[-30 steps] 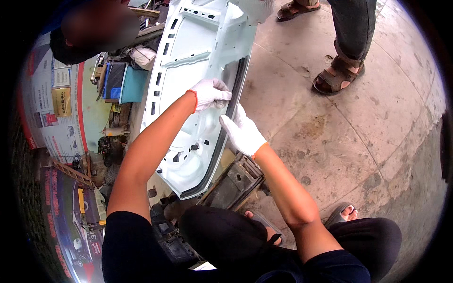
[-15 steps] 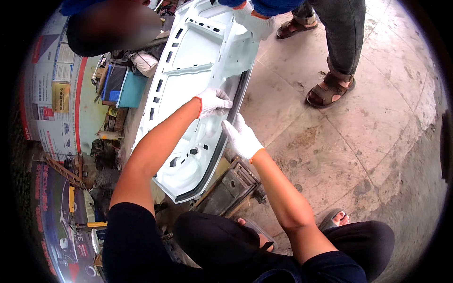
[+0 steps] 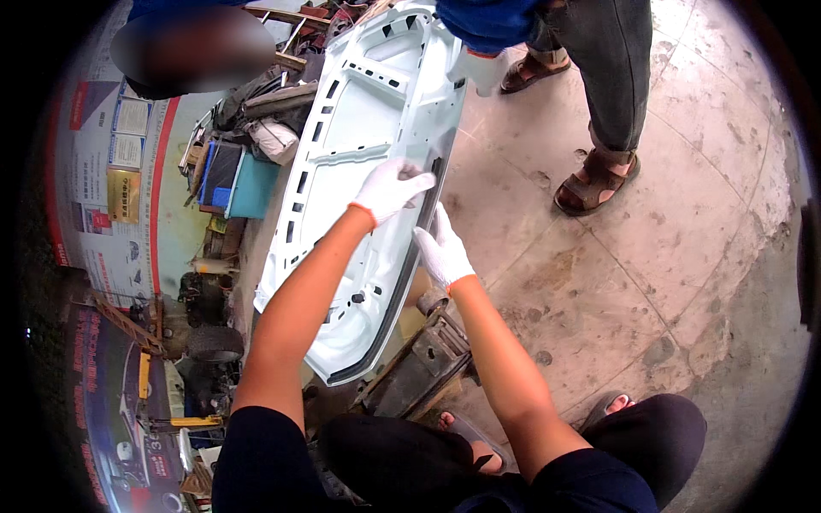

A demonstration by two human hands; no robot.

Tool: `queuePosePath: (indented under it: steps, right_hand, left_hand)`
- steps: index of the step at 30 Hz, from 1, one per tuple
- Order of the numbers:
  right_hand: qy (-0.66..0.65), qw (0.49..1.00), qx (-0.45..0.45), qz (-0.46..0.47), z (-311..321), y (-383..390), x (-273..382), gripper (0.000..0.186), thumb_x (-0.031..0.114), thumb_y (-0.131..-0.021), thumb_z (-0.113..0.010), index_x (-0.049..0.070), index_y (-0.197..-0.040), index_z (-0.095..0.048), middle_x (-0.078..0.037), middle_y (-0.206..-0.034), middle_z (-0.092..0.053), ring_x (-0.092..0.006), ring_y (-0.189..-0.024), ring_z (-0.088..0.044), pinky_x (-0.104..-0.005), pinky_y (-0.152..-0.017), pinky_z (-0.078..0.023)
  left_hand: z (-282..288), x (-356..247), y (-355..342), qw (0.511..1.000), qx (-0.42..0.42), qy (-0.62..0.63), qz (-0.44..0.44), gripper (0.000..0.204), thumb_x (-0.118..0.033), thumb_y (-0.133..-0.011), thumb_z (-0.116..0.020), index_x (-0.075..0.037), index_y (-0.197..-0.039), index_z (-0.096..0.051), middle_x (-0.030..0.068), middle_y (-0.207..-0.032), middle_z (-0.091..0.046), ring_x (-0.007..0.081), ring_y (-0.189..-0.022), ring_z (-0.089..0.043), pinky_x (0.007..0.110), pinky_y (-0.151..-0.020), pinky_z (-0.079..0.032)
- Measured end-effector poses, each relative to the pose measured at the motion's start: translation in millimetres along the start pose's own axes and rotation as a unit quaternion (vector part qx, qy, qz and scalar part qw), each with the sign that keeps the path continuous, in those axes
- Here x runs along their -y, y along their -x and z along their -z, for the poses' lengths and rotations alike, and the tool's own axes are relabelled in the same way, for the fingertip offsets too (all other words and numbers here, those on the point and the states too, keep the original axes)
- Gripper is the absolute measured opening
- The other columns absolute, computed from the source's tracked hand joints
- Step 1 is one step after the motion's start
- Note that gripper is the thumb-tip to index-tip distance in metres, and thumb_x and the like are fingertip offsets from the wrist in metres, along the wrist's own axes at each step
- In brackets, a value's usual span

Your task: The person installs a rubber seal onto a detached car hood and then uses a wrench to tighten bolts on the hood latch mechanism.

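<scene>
As the long, pale mint, painted metal panel [image 3: 340,186] stretches away from the person, its black, rubbery edge strip [image 3: 396,309] lies just right of the white-gloved left hand [image 3: 417,173], curled, grip unclear; the white-gloved right hand [image 3: 432,224], loosely spread, sits nearer the person.

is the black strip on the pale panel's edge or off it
On: the black strip runs along the edge of the pale panel and curves round its near end. Whether it is fastened down, I cannot tell.
</scene>
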State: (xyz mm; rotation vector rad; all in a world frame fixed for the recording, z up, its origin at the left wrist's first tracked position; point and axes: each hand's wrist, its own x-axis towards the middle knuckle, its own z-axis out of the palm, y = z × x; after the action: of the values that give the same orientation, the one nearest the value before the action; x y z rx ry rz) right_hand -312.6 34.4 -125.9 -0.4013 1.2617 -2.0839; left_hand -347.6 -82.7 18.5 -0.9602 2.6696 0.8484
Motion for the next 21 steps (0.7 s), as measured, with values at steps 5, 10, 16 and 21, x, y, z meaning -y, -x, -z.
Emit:
queuePosePath:
  steps: [5, 10, 16, 21]
  right_hand:
    - [0.011, 0.998, 0.024, -0.059, -2, 2, 31, 0.085, 0.025, -0.088, -0.067, 0.011, -0.159, -0.023, -0.024, -0.140, -0.057, -0.0373, -0.130, -0.056, -0.0391, -0.108, -0.044]
    - [0.008, 0.997, 0.017, -0.076, 2, -2, 24, 0.088, 0.031, -0.087, -0.067, 0.009, -0.159, -0.021, -0.028, -0.129, -0.063, -0.0416, -0.120, -0.062, -0.0428, -0.101, -0.049]
    - [-0.012, 0.996, 0.000, -0.092, -3, -11, 27, 0.082, 0.027, -0.088, -0.063, 0.006, -0.158, -0.026, -0.027, -0.131, -0.062, -0.0407, -0.121, -0.061, -0.0410, -0.102, -0.049]
    - [-0.031, 0.995, 0.015, -0.099, 3, -17, 27, 0.079, 0.024, -0.088, -0.060, 0.006, -0.157, -0.027, -0.028, -0.132, -0.061, -0.0413, -0.123, -0.060, -0.0408, -0.103, -0.048]
  left_hand:
    - [-23, 23, -25, 0.988, -0.069, -0.135, -0.008, 0.044, -0.036, -0.093, -0.069, 0.005, -0.108, -0.065, 0.0135, -0.095, -0.070, 0.0187, -0.079, -0.068, 0.032, -0.069, -0.057]
    - [-27, 30, -20, 0.972, -0.111, 0.187, 0.086, 0.038, -0.026, -0.091, -0.070, 0.007, -0.111, -0.068, 0.0156, -0.093, -0.073, 0.0218, -0.079, -0.070, 0.035, -0.074, -0.058]
    - [-41, 15, -16, 0.960, -0.187, 0.186, 0.094, 0.040, -0.021, -0.089, -0.074, 0.008, -0.115, -0.067, 0.0123, -0.097, -0.073, 0.0170, -0.081, -0.068, 0.031, -0.072, -0.056]
    - [-51, 27, -23, 0.949, -0.235, 0.185, 0.100, 0.040, -0.022, -0.088, -0.076, 0.008, -0.115, -0.069, 0.0131, -0.103, -0.074, 0.0160, -0.089, -0.068, 0.029, -0.079, -0.054]
